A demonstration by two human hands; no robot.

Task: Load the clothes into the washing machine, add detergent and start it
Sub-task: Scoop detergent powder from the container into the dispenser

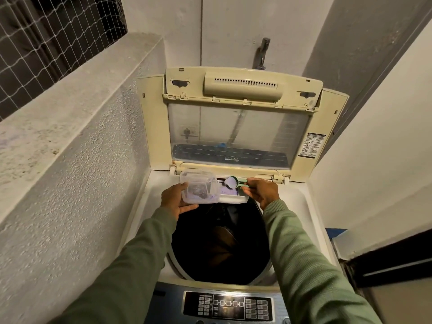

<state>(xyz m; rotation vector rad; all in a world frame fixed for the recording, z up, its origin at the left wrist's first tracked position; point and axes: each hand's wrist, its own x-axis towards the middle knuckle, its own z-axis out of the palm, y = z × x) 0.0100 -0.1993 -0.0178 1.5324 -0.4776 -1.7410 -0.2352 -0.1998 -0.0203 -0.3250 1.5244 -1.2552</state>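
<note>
Right hand (263, 191) fingers pinch green scoop (231, 182), powder-filled bowl directly over detergent drawer (230, 195); left hand (174, 202) grips tub (198, 187) beside drawer.

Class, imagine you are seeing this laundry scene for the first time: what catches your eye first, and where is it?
The raised lid of the top-loading washing machine fills the middle. Below it, the right hand holds a green scoop of powder over the open detergent drawer, beside the clear tub in the left hand. The dark drum gapes underneath.
</note>
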